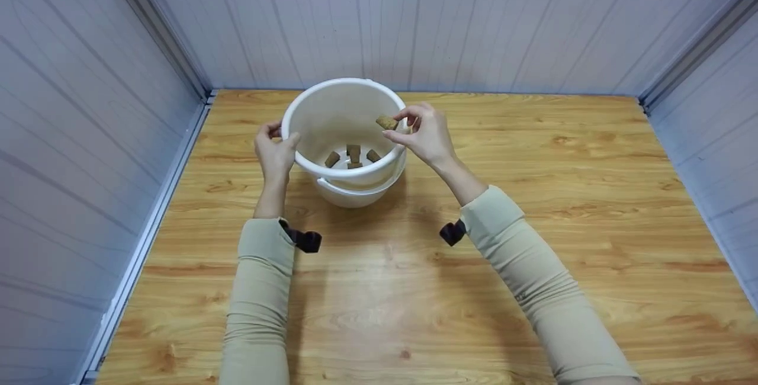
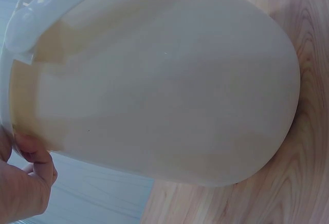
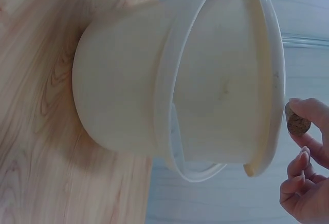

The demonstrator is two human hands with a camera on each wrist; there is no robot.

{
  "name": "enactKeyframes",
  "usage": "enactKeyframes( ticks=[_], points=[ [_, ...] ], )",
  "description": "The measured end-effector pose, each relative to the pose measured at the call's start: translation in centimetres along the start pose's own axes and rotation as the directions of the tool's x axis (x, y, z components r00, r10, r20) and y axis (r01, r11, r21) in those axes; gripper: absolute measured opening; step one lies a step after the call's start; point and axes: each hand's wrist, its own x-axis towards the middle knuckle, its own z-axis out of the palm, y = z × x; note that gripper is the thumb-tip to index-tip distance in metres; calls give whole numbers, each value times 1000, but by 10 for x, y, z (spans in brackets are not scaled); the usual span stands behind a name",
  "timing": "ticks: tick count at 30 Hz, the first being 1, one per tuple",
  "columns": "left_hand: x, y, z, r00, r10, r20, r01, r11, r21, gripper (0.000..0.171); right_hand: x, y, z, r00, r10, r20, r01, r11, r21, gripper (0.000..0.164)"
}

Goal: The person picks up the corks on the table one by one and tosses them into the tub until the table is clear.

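A white plastic bucket [image 1: 361, 198] stands upright on the wooden surface. My left hand [image 1: 276, 151] grips its rim at the left, thumb over the edge and fingers outside; the left wrist view shows this hand [image 2: 28, 180] at the rim too. Over the right side of the bucket's mouth, my right hand [image 1: 427, 136] pinches a brown cork stopper [image 1: 387, 122] between thumb and finger. The cork's round end [image 3: 298, 125] shows in the right wrist view, close to the rim. Several more corks [image 1: 353, 153] lie on the bucket's bottom.
The bucket's white carrying handle [image 1: 361, 193] hangs down on the near side. Wood-grain flooring [image 1: 385, 290] spreads around the bucket. Pale panelled walls [image 1: 462, 23] enclose the back and both sides. Dark wrist cameras [image 1: 308, 241] sit at both cuffs.
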Motion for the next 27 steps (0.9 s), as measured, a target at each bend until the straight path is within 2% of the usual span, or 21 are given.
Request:
enactKeyframes(
  ticks=[22,27],
  points=[
    [0,-1,-3,1000,21,3,-21,1000,-9,37,8,-17,20,997,0,74,5,998,-66,29],
    [0,-1,-3,1000,27,-7,-27,1000,-13,36,8,-17,21,997,12,76,-9,999,-50,34]
  ],
)
